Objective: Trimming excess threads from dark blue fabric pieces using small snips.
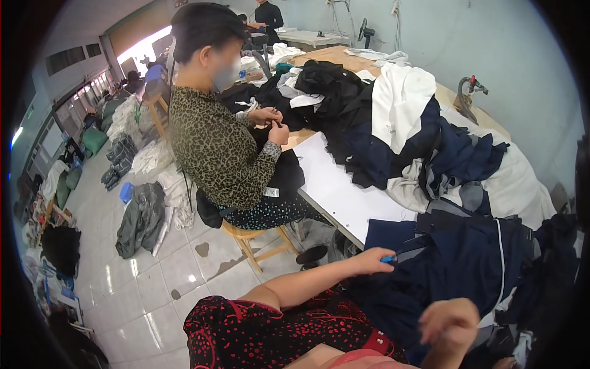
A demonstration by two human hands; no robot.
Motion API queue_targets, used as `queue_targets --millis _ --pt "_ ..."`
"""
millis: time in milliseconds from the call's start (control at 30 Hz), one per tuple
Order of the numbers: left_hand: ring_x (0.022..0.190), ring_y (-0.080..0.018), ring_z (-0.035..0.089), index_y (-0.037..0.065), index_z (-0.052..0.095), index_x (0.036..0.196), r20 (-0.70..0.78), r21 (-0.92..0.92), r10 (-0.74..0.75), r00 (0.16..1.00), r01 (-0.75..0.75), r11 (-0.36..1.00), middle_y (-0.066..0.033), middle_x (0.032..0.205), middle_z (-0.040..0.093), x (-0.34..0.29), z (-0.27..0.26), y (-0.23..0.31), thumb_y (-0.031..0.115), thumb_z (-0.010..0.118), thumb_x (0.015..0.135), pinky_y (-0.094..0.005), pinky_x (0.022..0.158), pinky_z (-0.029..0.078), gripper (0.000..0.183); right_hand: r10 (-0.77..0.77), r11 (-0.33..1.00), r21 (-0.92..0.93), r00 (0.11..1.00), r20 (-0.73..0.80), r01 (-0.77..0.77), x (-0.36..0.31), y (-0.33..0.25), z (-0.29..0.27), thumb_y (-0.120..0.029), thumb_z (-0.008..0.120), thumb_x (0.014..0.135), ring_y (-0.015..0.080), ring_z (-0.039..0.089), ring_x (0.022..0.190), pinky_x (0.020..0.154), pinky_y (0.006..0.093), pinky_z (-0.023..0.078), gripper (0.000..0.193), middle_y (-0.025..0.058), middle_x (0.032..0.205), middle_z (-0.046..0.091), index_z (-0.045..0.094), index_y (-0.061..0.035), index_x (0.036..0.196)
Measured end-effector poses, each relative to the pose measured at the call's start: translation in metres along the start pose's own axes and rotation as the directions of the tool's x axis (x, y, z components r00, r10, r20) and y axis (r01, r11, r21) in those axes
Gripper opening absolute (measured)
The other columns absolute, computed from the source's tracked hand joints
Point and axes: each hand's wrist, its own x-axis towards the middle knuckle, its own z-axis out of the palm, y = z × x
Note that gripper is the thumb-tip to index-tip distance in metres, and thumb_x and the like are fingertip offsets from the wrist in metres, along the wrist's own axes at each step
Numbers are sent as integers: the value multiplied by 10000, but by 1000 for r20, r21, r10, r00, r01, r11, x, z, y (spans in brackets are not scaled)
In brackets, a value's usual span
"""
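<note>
Our left hand [373, 260] pinches a small blue tool [388, 259] against the navy garment [467, 264], which lies on the white table [344, 197] edge for trimming. Right hand [450, 320], blurred below the garment: grip unclear.

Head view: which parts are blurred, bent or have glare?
Head view: the right hand is motion-blurred; the left hand with a blue tool is sharper; the table edge bends near the dark rim; the floor tiles glare; the doorway is overexposed.
</note>
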Motion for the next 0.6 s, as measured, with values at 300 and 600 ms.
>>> queue_targets --millis 300,600 --pt "959 -202 578 35 518 1164 157 88 323 934 -338 937 -106 1042 595 -17 28 61 222 613 826 -307 834 444 397 545 786 37 662 -515 -618 -88 84 13 -259 661 774 234 443 1193 1026 365 306 754 132 1296 442 296 35 1364" --pt "910 -258 623 37 464 1265 295 138 432 852 -486 863 -151 1107 591 -21 54 56 81 547 800 -324 799 479 475 498 855 457 629 -596 -244 -81 115 32 -79 604 792 184 473 1128 988 314 341 547 89 1203 497 390 6 1288"
